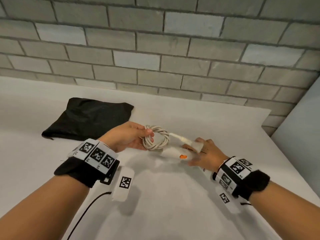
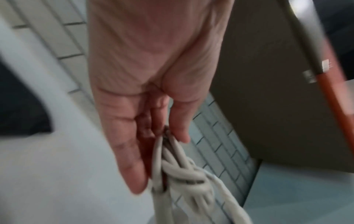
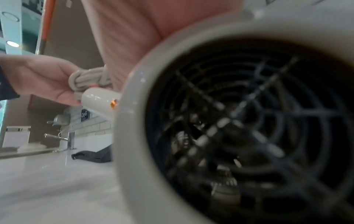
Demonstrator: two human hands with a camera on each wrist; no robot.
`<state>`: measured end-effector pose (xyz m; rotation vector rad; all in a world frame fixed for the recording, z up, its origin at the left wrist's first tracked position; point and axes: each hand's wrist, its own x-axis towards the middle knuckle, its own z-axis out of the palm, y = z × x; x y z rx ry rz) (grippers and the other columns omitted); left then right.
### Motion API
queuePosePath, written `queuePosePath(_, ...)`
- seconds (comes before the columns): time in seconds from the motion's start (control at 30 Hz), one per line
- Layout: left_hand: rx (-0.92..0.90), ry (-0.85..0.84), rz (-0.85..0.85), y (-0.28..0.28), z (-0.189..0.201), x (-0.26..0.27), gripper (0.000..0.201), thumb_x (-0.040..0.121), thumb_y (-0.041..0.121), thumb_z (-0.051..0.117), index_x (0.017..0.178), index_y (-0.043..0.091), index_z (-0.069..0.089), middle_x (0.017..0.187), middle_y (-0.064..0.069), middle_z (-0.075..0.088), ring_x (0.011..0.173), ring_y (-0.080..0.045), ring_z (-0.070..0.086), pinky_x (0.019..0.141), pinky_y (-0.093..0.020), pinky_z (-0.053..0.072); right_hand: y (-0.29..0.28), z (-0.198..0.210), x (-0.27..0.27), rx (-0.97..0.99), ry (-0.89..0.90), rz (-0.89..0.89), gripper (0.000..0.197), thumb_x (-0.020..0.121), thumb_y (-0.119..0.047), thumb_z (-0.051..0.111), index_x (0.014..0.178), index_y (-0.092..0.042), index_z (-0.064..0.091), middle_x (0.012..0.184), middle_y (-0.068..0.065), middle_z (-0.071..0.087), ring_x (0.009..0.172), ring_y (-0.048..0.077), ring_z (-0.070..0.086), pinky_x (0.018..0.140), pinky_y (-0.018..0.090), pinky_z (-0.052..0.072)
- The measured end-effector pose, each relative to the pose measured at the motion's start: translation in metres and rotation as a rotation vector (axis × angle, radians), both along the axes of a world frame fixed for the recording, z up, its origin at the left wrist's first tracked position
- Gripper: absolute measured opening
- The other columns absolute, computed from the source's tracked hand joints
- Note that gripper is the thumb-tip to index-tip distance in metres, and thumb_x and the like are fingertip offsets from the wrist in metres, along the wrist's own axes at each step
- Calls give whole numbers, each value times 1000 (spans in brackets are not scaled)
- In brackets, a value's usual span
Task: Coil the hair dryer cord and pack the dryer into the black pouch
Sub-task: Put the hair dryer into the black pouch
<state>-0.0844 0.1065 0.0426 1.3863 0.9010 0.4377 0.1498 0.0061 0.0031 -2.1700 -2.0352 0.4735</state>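
The white hair dryer (image 1: pixel 174 153), with an orange switch on its handle, is held above the white counter by my right hand (image 1: pixel 202 153), whose fingers wrap its body. Its dark rear grille (image 3: pixel 249 128) fills the right wrist view. The beige cord is wound into a small coil (image 1: pixel 156 140) that my left hand (image 1: pixel 131 138) pinches between thumb and fingers; the left wrist view shows the coil (image 2: pixel 182 171) close up. The black pouch (image 1: pixel 90 118) lies flat on the counter, behind and left of my left hand.
The white counter (image 1: pixel 173 196) runs back to a grey brick-tiled wall (image 1: pixel 155 49). A pale panel (image 1: pixel 297 127) bounds it on the right. The right wrist view shows a tap (image 3: pixel 65 139) far along the counter, beyond the pouch (image 3: pixel 91 156).
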Motion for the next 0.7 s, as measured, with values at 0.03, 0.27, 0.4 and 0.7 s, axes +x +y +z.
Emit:
queuePosePath(0.03,-43,48,-44,0,-9,3,21,90,16,50,89,1,65,68,-4,69,60,-13,67,66,-27,59,-3,-1,1,-11,-32,36,62,68,-52,61,124,-30,48,111,-4,50,112,25,39,92,31,29)
queuePosePath(0.27,-155,355,-63,2,-57,27,21,93,15,47,80,1,57,74,-10,59,56,-17,62,55,-24,56,-8,-13,-4,-67,-426,209,33,83,-39,54,113,-28,52,111,-4,60,111,19,43,92,40,28)
queuePosePath(0.4,-157,454,52,7,-82,33,24,92,16,49,102,-6,52,79,-15,57,67,-26,58,72,-36,54,-3,-22,-5,-68,-552,248,28,89,-16,44,116,-23,50,116,-2,59,113,21,42,92,38,27)
queuePosePath(0.7,512,949,-10,44,-67,16,31,91,25,48,100,-2,57,109,-19,59,99,-31,58,80,-34,47,-8,18,-3,-42,-161,-2,64,87,-13,48,142,-21,17,139,9,32,125,29,36,101,41,35)
